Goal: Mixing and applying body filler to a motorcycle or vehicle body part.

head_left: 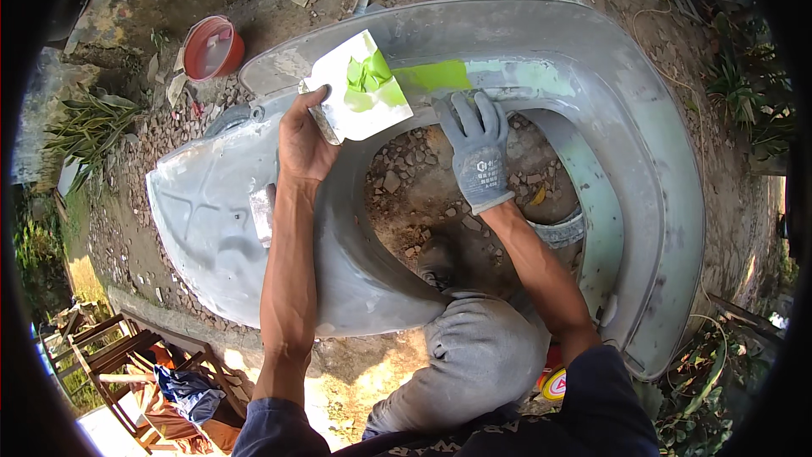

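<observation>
My bare left hand (306,140) is closed on the lower left edge of a white putty board (338,101), thumb on top. A heap of bright green putty (368,76) lies on the board, which is tilted above the grey moulded panel (211,203). My right hand (478,148), in a grey glove, rests at the panel's inner rim with bent fingers. Its thumb and whatever is under the fingertips are hidden. Just beyond those fingers, a smooth green putty strip (436,76) covers part of the panel; paler green patches (541,78) lie to its right.
A red bucket (213,49) stands at the far left. A small pale block (261,218) lies on the panel beside my left forearm. Gravel shows through the panel's opening. Wooden chairs (118,351) with cloth are at the lower left; a round tin (554,384) sits by my knee.
</observation>
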Demonstrator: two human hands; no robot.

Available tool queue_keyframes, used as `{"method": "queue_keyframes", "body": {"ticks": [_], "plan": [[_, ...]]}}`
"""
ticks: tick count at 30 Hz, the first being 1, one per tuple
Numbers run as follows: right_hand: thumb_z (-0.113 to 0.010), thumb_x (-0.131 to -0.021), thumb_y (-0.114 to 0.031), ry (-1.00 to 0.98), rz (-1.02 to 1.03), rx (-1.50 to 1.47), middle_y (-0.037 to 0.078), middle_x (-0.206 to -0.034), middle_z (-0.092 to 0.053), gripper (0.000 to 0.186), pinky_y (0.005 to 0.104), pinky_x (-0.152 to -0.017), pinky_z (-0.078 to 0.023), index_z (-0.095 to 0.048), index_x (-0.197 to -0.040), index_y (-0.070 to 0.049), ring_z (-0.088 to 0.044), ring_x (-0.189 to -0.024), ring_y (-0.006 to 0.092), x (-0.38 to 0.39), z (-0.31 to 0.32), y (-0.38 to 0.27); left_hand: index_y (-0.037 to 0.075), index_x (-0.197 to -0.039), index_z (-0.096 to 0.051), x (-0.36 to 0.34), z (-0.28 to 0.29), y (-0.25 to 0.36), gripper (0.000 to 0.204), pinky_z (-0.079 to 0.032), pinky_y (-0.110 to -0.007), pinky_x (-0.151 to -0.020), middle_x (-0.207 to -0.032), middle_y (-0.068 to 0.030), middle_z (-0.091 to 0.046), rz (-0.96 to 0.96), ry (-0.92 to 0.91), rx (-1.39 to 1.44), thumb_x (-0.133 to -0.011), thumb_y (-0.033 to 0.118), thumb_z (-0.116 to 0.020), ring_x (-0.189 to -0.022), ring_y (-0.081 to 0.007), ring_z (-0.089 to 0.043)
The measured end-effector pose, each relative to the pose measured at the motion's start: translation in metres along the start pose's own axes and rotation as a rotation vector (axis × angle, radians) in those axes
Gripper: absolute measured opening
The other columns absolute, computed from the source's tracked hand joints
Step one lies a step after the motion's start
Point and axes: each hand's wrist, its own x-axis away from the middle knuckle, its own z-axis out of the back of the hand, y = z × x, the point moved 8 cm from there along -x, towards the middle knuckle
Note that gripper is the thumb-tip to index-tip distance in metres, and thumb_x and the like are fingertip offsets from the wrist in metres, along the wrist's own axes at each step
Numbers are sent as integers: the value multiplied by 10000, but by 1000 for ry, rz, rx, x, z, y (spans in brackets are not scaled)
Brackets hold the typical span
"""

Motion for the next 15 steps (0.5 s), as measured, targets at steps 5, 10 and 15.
{"method": "queue_keyframes", "body": {"ticks": [5,10,15], "plan": [[-661,-840,-67,31,-31,-27,95,-1367,-594,500,574,-1117,-440,-665,-1335,-141,-507,-1291,376,-6,20,5,-43,-1357,-570,3,-3,0,397,-566,-473,-1064,-1332,-176,-686,-8,5,5,-1013,157,-576,-1197,-307,-700],[-631,-784,23,77,-28,-47,93,-1388,-595,612,549,-1142,-396,-660,-1371,-149,-503,-1308,364,-40,12,6,-65,-1424,-480,0,-3,-2,477,-548,-468,-1097,-1368,-196,-651,-6,-7,-30,-1009,155,-561,-1231,-314,-682],[-630,-835,-54,45,6,4,87,-1386,-598,545,543,-1127,-405,-663,-1369,-157,-505,-1307,361,-51,-14,-6,-71,-1422,-480,2,-1,0,480,-547,-472,-1099,-1362,-201,-654,-15,11,-44,-1007,156,-563,-1221,-317,-688]]}}
